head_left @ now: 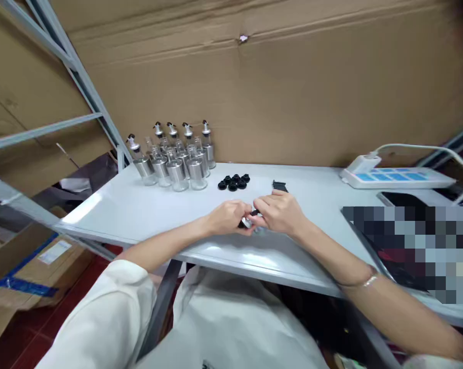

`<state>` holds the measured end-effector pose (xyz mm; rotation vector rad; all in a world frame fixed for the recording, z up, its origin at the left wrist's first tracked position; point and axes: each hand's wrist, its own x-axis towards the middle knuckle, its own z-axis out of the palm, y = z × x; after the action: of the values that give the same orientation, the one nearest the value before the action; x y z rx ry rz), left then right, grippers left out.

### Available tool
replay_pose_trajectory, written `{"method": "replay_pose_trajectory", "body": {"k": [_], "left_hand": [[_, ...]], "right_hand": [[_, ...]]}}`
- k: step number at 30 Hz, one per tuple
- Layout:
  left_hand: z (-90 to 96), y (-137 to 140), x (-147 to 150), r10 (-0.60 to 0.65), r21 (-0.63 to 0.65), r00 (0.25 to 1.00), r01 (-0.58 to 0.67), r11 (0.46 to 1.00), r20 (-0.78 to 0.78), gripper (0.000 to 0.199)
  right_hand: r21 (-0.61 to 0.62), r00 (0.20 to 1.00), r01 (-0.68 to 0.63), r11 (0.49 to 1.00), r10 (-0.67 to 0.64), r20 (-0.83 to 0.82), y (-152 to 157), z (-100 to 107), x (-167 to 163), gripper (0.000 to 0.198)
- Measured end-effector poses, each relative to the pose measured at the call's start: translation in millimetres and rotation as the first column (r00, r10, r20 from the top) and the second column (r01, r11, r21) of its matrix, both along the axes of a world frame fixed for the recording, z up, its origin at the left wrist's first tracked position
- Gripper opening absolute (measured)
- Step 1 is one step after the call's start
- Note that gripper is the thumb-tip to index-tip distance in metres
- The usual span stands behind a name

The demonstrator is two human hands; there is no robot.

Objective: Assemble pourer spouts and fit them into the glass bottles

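Near the table's front edge, my left hand (231, 215) is closed around a small silver and black pourer top (246, 223). My right hand (279, 211) meets it from the other side, fingers pinched on the black part of the same piece. Fingers hide much of it. Just beyond my right hand lie some thin black pieces (279, 184), too small to make out. Several round black caps (233, 182) sit in a cluster farther back.
Glass bottles with steel sleeves (177, 171) stand at the back left, several with pourer tops fitted. A white power strip (400, 178), a black phone (402, 200) and a blurred-out flat item (408, 251) occupy the right. Cardboard (293, 102) lines the back.
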<state>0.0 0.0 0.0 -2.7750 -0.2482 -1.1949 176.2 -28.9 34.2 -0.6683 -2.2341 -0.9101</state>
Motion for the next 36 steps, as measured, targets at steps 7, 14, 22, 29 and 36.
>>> {"method": "replay_pose_trajectory", "body": {"k": [7,14,22,29,36], "left_hand": [[-5.3,5.5,-0.8,0.017,-0.073,0.998,-0.022,0.997,-0.061,0.025],[-8.7,6.0,-1.6,0.044,-0.090,0.997,-0.050,0.995,-0.069,0.027],[-9.6,5.8,-4.2,0.029,-0.113,0.996,-0.039,0.993,-0.084,0.028],[-10.7,6.7,-3.6,0.036,-0.089,0.997,-0.042,0.995,-0.072,0.029],[-9.0,5.8,-5.3,0.035,-0.103,0.994,-0.046,0.994,-0.099,0.027]], "right_hand": [[0.012,0.999,0.031,0.999,-0.031,0.025,0.3,-5.1,2.4,0.054],[-0.004,0.999,0.029,1.000,-0.029,0.032,2.2,-8.0,2.3,0.053],[-0.089,0.996,0.070,0.994,-0.065,0.061,1.0,-11.2,1.0,0.057],[-0.145,0.996,0.073,0.987,-0.064,0.063,1.3,-12.2,2.0,0.055],[-0.066,0.998,0.045,0.997,-0.042,0.047,1.4,-13.5,0.9,0.051]]}}
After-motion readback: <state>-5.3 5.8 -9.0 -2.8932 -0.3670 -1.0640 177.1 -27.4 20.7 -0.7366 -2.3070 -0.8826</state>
